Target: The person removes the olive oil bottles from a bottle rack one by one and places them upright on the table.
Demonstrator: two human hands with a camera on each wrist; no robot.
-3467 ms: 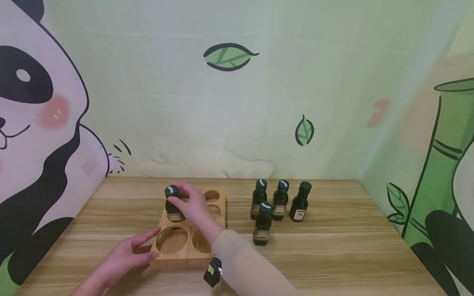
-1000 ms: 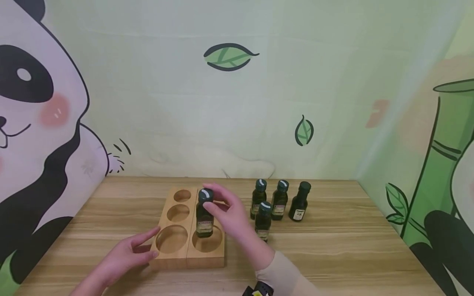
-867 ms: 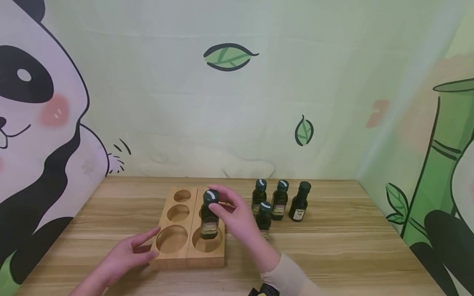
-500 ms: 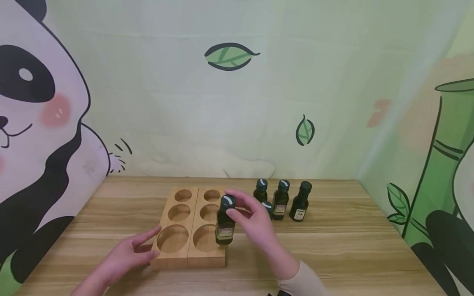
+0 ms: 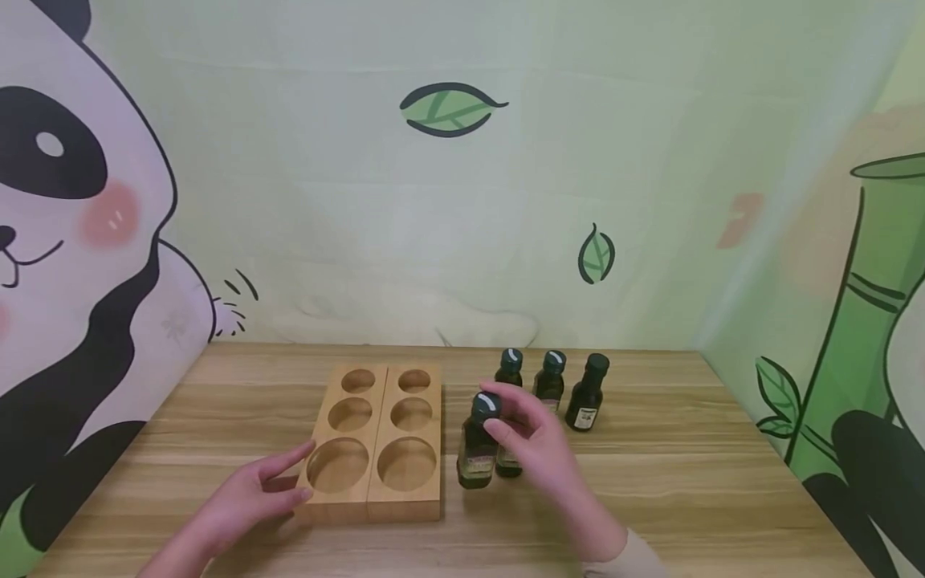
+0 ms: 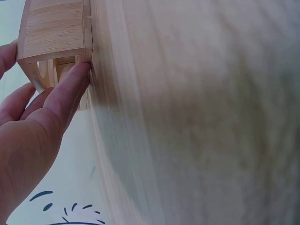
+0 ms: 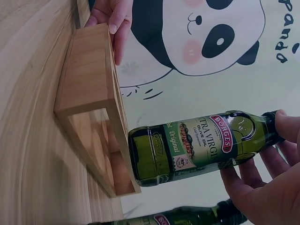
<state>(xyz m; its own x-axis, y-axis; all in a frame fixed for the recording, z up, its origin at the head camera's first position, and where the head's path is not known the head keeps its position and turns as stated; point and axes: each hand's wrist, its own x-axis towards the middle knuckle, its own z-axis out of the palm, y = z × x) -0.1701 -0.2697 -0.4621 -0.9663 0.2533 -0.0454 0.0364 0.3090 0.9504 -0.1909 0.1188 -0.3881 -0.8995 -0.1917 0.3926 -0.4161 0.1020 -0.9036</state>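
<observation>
On the table (image 5: 650, 482), a little to the right of the wooden holder (image 5: 376, 449), the right hand (image 5: 535, 437) holds a small green bottle (image 5: 477, 441). Its grip is closed around the top of the bottle, with fingertips on the dark cap. The bottle stands straight up, just beside the right side of the holder. I cannot tell if its bottom touches the table yet. From the right wrist camera, the bottle (image 7: 197, 145) shows a green and yellow label with a red mark, and the right hand (image 7: 267, 178) holds it near the neck.

Another bottle (image 5: 508, 459) is right behind the held one, mostly hidden by the hand. Three more bottles stand farther back: one (image 5: 509, 368), one (image 5: 552, 377) and one (image 5: 587, 393), close together in a row.

The wooden holder has six round holes, two small pairs at the back and two big holes at the front. All six holes have nothing in them.

The left hand (image 5: 242, 502) rests on the table at the front left corner of the holder. Its fingers are mostly straight and loose, and they touch the wood. From the left wrist camera, the left hand (image 6: 33, 131) presses fingertips against the holder's corner (image 6: 56, 42).
</observation>
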